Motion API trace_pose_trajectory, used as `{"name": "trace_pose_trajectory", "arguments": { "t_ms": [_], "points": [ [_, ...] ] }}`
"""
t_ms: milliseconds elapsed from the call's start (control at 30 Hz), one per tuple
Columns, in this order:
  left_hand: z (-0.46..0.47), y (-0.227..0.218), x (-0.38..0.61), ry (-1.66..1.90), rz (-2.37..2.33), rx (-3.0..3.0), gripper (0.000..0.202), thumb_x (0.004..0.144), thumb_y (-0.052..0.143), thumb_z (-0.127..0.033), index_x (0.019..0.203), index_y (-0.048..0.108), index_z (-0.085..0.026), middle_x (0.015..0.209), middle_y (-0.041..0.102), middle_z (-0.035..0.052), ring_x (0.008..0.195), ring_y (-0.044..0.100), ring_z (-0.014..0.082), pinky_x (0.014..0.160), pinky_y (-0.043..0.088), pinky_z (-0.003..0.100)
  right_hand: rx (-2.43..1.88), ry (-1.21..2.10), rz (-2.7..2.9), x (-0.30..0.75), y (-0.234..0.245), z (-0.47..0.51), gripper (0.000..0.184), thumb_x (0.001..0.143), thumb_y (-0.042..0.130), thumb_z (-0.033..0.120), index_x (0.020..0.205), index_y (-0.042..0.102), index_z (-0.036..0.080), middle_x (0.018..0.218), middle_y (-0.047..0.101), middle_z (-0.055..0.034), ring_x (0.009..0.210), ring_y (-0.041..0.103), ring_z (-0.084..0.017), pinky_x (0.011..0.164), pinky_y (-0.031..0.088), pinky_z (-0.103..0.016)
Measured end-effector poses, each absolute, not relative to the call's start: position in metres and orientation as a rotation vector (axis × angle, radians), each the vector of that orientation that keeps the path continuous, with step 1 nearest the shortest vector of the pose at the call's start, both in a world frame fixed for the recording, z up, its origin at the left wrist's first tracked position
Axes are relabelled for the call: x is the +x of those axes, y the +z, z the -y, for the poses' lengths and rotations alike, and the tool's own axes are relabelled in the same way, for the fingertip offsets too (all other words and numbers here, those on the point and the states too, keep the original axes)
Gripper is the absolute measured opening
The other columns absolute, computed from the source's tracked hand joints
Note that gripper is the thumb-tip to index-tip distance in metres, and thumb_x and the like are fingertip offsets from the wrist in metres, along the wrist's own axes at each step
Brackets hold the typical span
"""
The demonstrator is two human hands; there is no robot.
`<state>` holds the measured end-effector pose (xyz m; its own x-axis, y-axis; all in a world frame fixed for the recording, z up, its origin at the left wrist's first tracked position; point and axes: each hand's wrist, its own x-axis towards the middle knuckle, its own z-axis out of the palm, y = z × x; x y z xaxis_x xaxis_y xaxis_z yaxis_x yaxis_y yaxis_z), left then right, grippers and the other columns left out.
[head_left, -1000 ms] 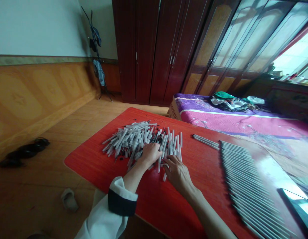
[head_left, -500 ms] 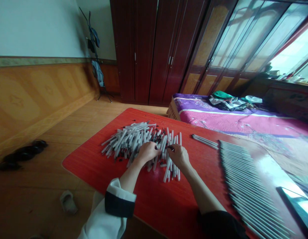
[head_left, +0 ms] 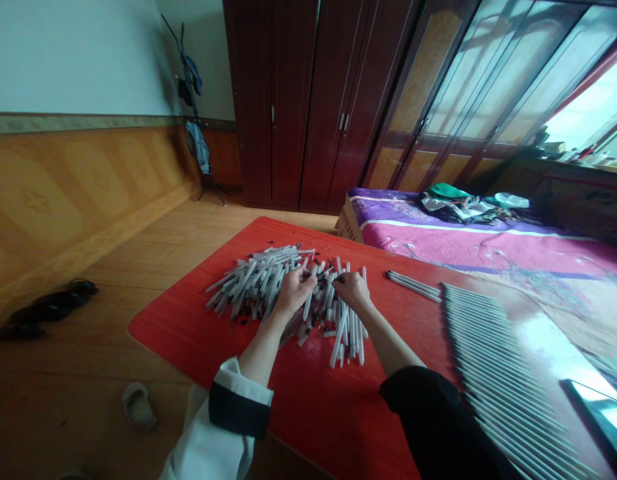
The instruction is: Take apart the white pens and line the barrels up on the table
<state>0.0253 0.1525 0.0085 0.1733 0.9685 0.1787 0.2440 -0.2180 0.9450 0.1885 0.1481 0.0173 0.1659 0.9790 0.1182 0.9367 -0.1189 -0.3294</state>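
Both hands over pale tubes (head_left: 258, 273) on a red table (head_left: 188, 320)

The left hand (head_left: 294, 293) and right hand (head_left: 356, 291) curl their fingers narrowly; whether they grip anything is too small to tell. The loose tubes heap up left of the fingers and lie between and below them. Well to the fingers' right, a neat row of rods (head_left: 503, 367) covers the glossy tabletop, a dark flat device (head_left: 596, 417) just beside it. Beyond the fingers stand a dark red wardrobe (head_left: 288, 100) and, farther left, a coat rack (head_left: 191, 93); a bed (head_left: 438, 235) lies beyond to their right. Left of and below them, a slipper (head_left: 138, 408) rests on the wooden floor (head_left: 88, 380).
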Motion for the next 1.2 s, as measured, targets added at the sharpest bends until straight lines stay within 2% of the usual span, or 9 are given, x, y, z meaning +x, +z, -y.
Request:
{"name": "trace_pose_trajectory", "arguments": {
  "t_ms": [100,233,500,633,767,900,1067,1133,1200],
  "points": [
    [-0.157,0.010,0.026,1.317,-1.273,1.429,0.018,0.071,0.050,-0.030,0.076,0.055,-0.014,0.055,0.054,-0.0022,0.050,0.053,0.0107,0.048,0.038,0.018,-2.071,-0.027,2.098,0.180,0.022,-0.158,0.023,0.083,0.045,0.021,0.091,0.066,0.018,0.092,0.065,-0.0104,0.090,0.059,-0.022,0.075,0.042,-0.031],
    [-0.158,0.008,0.027,1.350,-1.319,1.424,0.016,0.072,0.050,-0.030,0.075,0.055,-0.015,0.055,0.055,-0.0016,0.050,0.054,0.0112,0.047,0.040,0.018,-1.923,-0.186,2.395,0.169,0.024,-0.169,0.026,0.082,0.042,0.009,0.094,0.064,0.015,0.107,0.059,-0.0147,0.107,0.048,-0.024,0.085,0.039,-0.035],
    [-0.160,0.002,0.028,1.344,-1.321,1.442,0.017,0.073,0.050,-0.031,0.076,0.053,-0.015,0.056,0.056,-0.0016,0.051,0.055,0.0115,0.049,0.040,0.019,-1.758,-0.218,2.608,0.168,0.027,-0.172,0.027,0.084,0.040,0.008,0.089,0.065,0.013,0.104,0.060,-0.0151,0.106,0.046,-0.024,0.083,0.038,-0.033],
    [-0.153,0.007,0.030,1.332,-1.289,1.609,0.019,0.078,0.047,-0.033,0.080,0.055,-0.015,0.063,0.059,-0.0002,0.057,0.054,0.0115,0.054,0.040,0.019,-1.699,-0.335,2.574,0.182,0.033,-0.153,0.026,0.083,0.040,0.005,0.088,0.065,0.013,0.093,0.062,-0.0126,0.099,0.048,-0.023,0.082,0.036,-0.032],
    [-0.137,0.018,0.037,1.120,-1.298,1.896,0.021,0.079,0.049,-0.034,0.087,0.059,-0.018,0.076,0.065,0.0010,0.067,0.058,0.0123,0.060,0.040,0.020,-1.708,-0.398,2.442,0.197,0.039,-0.122,0.024,0.084,0.042,0.011,0.084,0.065,0.016,0.085,0.061,-0.0102,0.088,0.049,-0.022,0.078,0.034,-0.032],
    [-0.125,0.023,0.045,0.943,-1.360,2.092,0.022,0.078,0.052,-0.037,0.088,0.062,-0.020,0.068,0.064,-0.0008,0.060,0.057,0.0120,0.056,0.036,0.020,-1.680,-0.433,2.316,0.202,0.047,-0.099,0.024,0.086,0.043,0.015,0.080,0.065,0.018,0.083,0.059,-0.0088,0.085,0.047,-0.021,0.077,0.033,-0.032],
    [-0.125,0.018,0.049,0.942,-1.343,2.036,0.024,0.077,0.052,-0.039,0.087,0.061,-0.019,0.068,0.063,-0.0014,0.058,0.054,0.0113,0.054,0.036,0.020,-1.538,-0.326,2.134,0.208,0.051,-0.095,0.022,0.083,0.047,0.017,0.095,0.066,0.020,0.090,0.061,-0.0102,0.092,0.047,-0.024,0.086,0.034,-0.039],
    [-0.127,0.016,0.049,1.027,-1.325,1.942,0.025,0.077,0.051,-0.040,0.085,0.060,-0.018,0.069,0.063,-0.0008,0.059,0.055,0.0114,0.055,0.037,0.020,-1.472,-0.189,1.856,0.212,0.047,-0.099,0.030,0.081,0.051,0.021,0.109,0.061,0.018,0.104,0.059,-0.0120,0.099,0.048,-0.025,0.088,0.036,-0.041],
    [-0.128,0.015,0.050,1.114,-1.304,1.867,0.025,0.076,0.052,-0.040,0.083,0.059,-0.016,0.069,0.063,-0.0003,0.061,0.056,0.0118,0.056,0.039,0.020,-1.396,0.096,1.534,0.214,0.040,-0.105,0.041,0.077,0.056,0.028,0.116,0.056,0.015,0.104,0.060,-0.0123,0.093,0.053,-0.024,0.082,0.042,-0.041]
  ]
}}
